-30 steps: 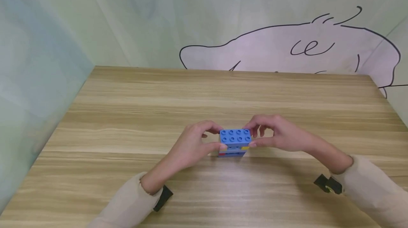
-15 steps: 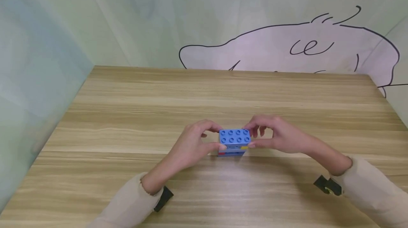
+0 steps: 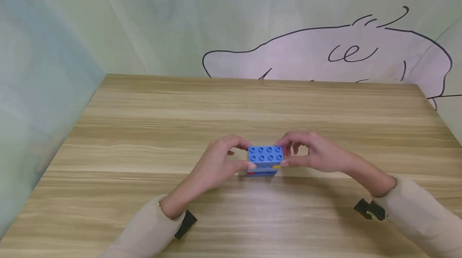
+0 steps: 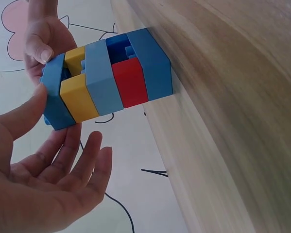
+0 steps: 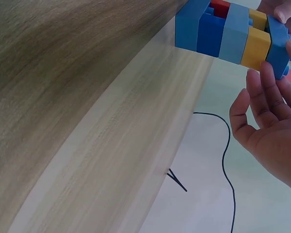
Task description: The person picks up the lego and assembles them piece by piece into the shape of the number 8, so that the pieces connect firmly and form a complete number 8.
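Observation:
A small tower of toy building bricks stands upright on the wooden table in the head view. Its top is a blue brick (image 3: pixel 265 154) with two rows of studs. My left hand (image 3: pixel 218 164) pinches that brick's left end between thumb and forefinger; the right hand (image 3: pixel 319 154) pinches the opposite end likewise. Below it, in the left wrist view, come yellow bricks (image 4: pixel 79 99), a light blue brick (image 4: pixel 104 80), a red brick (image 4: pixel 130 82) and a blue bottom brick (image 4: pixel 154 68). A dark blue brick (image 5: pixel 211 36) shows beside the red one in the right wrist view.
The wood-grain table (image 3: pixel 180 109) reaches back to a pale wall (image 3: pixel 162 21) with a black-outlined cartoon drawing (image 3: pixel 306 53). Both forearms wear beige sleeves (image 3: pixel 144 228), with black straps (image 3: pixel 185 224) near the wrists.
Hardly anything differs: both hands keep their pinch on the top blue brick, and the tower stays in place. The whole head view shifts very slightly.

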A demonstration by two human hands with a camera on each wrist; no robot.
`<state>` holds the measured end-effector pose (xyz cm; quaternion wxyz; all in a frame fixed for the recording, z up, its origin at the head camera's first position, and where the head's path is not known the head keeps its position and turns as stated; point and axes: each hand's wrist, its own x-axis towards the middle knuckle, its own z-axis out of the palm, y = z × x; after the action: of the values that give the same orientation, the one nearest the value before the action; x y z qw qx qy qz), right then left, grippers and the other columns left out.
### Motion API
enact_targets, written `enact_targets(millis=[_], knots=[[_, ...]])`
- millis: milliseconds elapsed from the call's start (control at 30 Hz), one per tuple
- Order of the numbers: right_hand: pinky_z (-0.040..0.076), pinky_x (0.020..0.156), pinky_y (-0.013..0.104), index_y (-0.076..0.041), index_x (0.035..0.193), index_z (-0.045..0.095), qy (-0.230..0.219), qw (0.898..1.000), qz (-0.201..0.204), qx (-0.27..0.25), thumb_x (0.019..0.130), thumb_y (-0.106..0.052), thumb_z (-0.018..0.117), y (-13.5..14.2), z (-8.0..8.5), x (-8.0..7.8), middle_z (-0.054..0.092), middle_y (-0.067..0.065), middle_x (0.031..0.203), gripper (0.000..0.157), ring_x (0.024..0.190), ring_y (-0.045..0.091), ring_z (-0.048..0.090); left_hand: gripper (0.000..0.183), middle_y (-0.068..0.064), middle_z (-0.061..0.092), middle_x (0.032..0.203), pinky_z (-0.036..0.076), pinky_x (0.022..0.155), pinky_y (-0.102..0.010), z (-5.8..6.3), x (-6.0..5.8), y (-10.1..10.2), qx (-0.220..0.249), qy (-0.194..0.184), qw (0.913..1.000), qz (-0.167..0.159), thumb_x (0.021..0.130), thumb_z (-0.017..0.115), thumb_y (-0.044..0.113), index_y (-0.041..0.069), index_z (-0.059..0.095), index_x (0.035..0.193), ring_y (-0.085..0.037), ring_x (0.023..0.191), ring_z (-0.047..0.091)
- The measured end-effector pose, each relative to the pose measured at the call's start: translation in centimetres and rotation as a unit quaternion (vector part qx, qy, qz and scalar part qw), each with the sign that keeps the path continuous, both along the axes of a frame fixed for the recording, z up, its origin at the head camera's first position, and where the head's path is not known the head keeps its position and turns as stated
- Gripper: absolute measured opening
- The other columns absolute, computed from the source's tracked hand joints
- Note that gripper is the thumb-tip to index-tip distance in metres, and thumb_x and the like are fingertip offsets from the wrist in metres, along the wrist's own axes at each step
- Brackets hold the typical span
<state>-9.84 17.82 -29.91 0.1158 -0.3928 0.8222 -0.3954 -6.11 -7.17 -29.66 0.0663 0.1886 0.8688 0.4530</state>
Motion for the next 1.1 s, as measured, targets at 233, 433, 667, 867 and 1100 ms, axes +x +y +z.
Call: enact_targets(millis=[233,433,667,867,1100], knots=[[0.046,0.063,0.031,-0.008,0.103,0.064,-0.006,1.0,0.007,-0.004,0.079,-0.012,0.071,0.01,-0.08,-0.09,0.059,-0.008,0.086,0.025,0.076,0.019,0.053,0.033,-0.004,0.063,0.1,0.047,0.081,-0.04,0.24,0.07,0.07,-0.003,-0.007,1.0,0.004,0.071,0.077,0.013,0.005,0.064,0.1,-0.024,0.099,0.057],[0.046,0.062,0.031,-0.009,0.103,0.064,-0.013,1.0,0.009,-0.006,0.079,-0.012,0.071,0.03,-0.17,-0.17,0.059,-0.008,0.085,0.025,0.077,0.017,0.053,0.033,-0.004,0.063,0.101,0.047,0.081,-0.038,0.21,0.03,0.12,-0.007,-0.011,0.9999,0.003,0.071,0.077,0.013,0.005,0.064,0.101,-0.024,0.099,0.056],[0.045,0.063,0.031,-0.009,0.102,0.064,-0.02,1.0,0.015,-0.013,0.079,-0.01,0.071,0.06,-0.28,-0.28,0.059,-0.008,0.085,0.025,0.077,0.016,0.052,0.033,-0.003,0.063,0.101,0.046,0.081,-0.037,0.17,0.03,0.11,-0.008,-0.01,0.9999,0.004,0.072,0.077,0.014,0.006,0.064,0.101,-0.023,0.099,0.056],[0.045,0.067,0.031,-0.009,0.102,0.064,-0.021,1.0,0.016,-0.014,0.079,-0.009,0.071,0.01,-0.32,-0.35,0.06,-0.009,0.084,0.024,0.078,0.014,0.052,0.033,-0.003,0.063,0.1,0.047,0.082,-0.039,0.16,0.08,0.09,-0.009,-0.009,0.9999,0.006,0.071,0.078,0.013,0.006,0.064,0.101,-0.024,0.099,0.056],[0.045,0.068,0.033,-0.008,0.101,0.064,-0.027,1.0,0.008,-0.008,0.079,-0.01,0.07,-0.01,-0.37,-0.32,0.06,-0.009,0.086,0.023,0.079,0.013,0.052,0.034,-0.004,0.063,0.101,0.047,0.081,-0.037,0.12,0.09,0.06,-0.014,-0.003,0.9999,0.006,0.071,0.078,0.014,0.006,0.064,0.101,-0.024,0.099,0.057]])
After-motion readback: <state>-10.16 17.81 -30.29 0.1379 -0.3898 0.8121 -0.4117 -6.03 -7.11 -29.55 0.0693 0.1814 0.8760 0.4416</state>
